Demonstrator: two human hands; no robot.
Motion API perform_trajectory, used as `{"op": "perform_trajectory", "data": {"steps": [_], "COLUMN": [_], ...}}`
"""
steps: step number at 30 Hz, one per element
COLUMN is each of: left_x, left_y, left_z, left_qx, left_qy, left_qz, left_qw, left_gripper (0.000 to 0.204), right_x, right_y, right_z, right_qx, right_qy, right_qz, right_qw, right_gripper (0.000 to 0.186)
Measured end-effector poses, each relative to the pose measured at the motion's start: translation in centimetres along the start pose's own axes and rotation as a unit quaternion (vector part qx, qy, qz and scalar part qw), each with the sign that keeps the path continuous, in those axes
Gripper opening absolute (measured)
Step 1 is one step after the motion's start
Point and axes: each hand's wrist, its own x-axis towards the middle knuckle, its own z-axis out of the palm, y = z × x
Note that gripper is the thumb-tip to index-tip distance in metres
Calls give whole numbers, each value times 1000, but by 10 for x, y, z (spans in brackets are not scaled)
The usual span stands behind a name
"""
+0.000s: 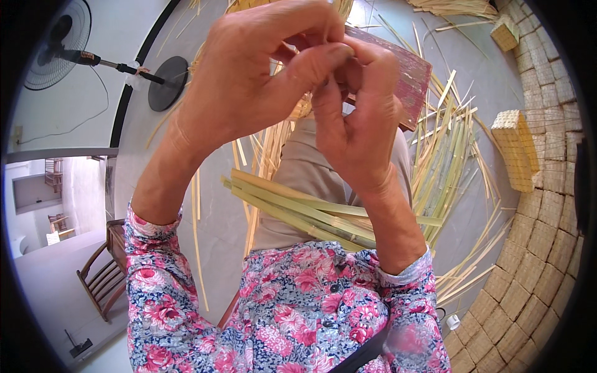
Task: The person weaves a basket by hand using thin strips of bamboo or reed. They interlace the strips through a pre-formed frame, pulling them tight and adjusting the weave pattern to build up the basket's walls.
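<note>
My left hand [249, 78] and my right hand [364, 115] are raised together in front of me, fingertips meeting in a pinch. Whatever sits between the fingers is too hidden to make out. Across my lap lies a bundle of flat green and pale bamboo strips [298, 208], below both hands and touched by neither. Behind the right hand shows a worn red wooden board or bench top [410, 78].
More bamboo strips [444, 155] lie loosely on the grey floor at right. Stacked woven blocks [547, 217] line the right side, with one yellowish woven block [516, 151] before them. A standing fan [59, 46] is at far left; a wooden chair [106, 273] stands lower left.
</note>
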Motion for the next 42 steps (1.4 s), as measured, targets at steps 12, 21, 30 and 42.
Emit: {"op": "perform_trajectory", "data": {"steps": [12,21,30,42], "left_x": [-35,-75,-50,-15], "left_y": [-5,-58,-107,-109], "left_z": [20,-50,-73,-21], "left_qx": [-92,-172,-190,-298], "left_qy": [221,228,201,393], "left_qz": [-85,-107,-61,-32], "left_qw": [967,952,959,869], "left_gripper": [50,30,21,12], "right_x": [-4,-5,55,107], "right_y": [3,37,24,33], "right_z": [-9,-124,-162,-204], "right_qx": [31,-106,-131,-112], "right_qy": [-82,-64,25,60], "right_qz": [50,208,183,243], "right_qw": [995,970,974,962], "right_gripper": [70,38,56,35]}}
